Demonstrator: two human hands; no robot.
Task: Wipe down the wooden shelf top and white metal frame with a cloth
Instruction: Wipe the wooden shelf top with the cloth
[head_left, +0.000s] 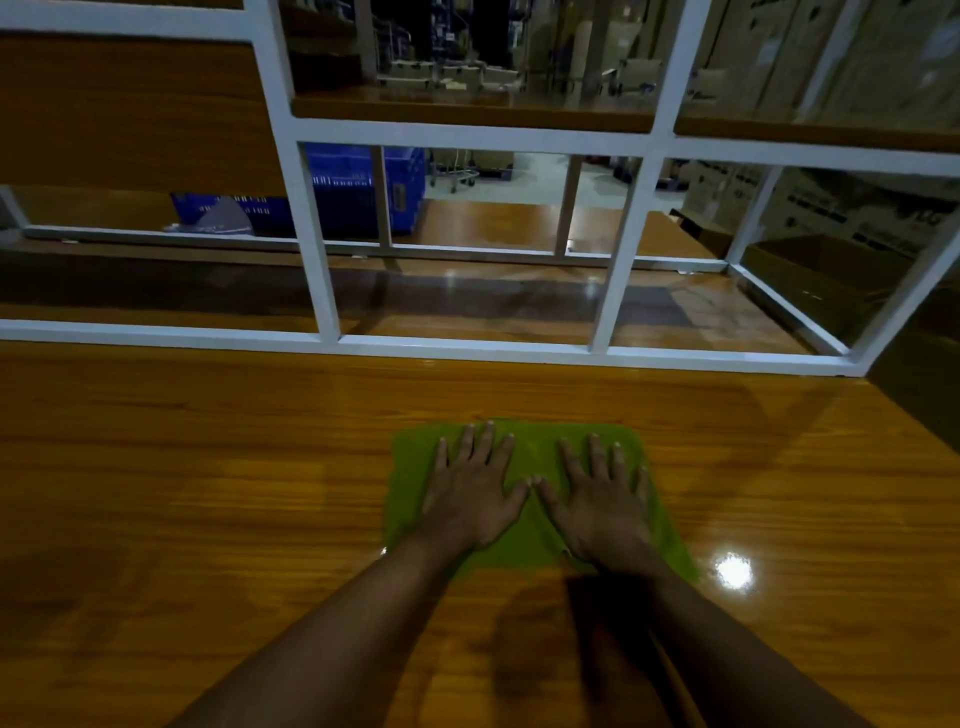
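Both hands are lying flat on a green cloth (535, 457) spread on the wooden top (208, 467). The left hand (470, 499) and right hand (605, 506) are pressing it side by side, fingers straight and slightly spread, thumb tips meeting between them. The cloth's far edge is showing just past the fingertips. Well beyond the fingertips, the white frame (467, 347) is standing on the top, with blue crates (358, 187) showing through it.

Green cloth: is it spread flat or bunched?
Spread flat: the green cloth lies smooth on the wooden shelf top under the left hand and right hand.
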